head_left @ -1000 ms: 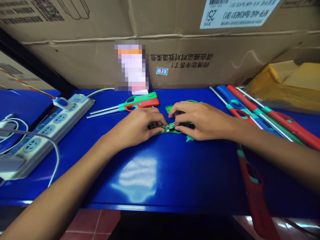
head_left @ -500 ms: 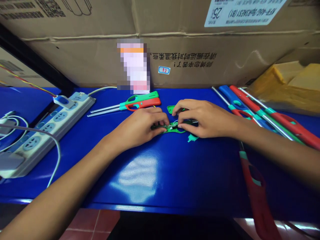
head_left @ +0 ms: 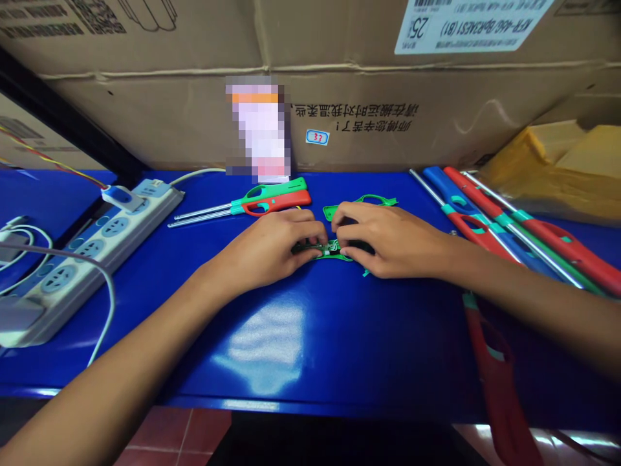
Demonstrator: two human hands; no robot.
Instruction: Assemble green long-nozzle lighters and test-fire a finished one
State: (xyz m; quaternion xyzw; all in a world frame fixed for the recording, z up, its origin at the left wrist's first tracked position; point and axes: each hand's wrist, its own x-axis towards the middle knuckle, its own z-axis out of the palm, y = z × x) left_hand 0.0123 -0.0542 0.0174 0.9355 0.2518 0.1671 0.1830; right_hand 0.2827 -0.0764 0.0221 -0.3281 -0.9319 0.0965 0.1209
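Both my hands meet at the middle of the blue table. My left hand (head_left: 264,249) and my right hand (head_left: 391,244) pinch a flat green plastic lighter shell (head_left: 334,252) between their fingers. Its middle is mostly hidden, with thin wire and small parts showing there. The shell's looped handle end (head_left: 361,202) sticks out beyond my right fingers. A small teal tip (head_left: 365,274) peeks out below my right hand. Just past my left hand lies a green-and-red long-nosed lighter (head_left: 274,199) with a metal nozzle pointing left.
Several finished lighters (head_left: 514,223) lie at the right, with a red one (head_left: 495,375) over the table's near edge. A white power strip (head_left: 92,259) with a plug and cables sits at the left. Cardboard boxes (head_left: 145,110) stand behind the blue tabletop (head_left: 301,362).
My right hand has shifted slightly, uncovering the shell's looped green end. The teal piece below it is now mostly hidden. My left hand has barely moved.
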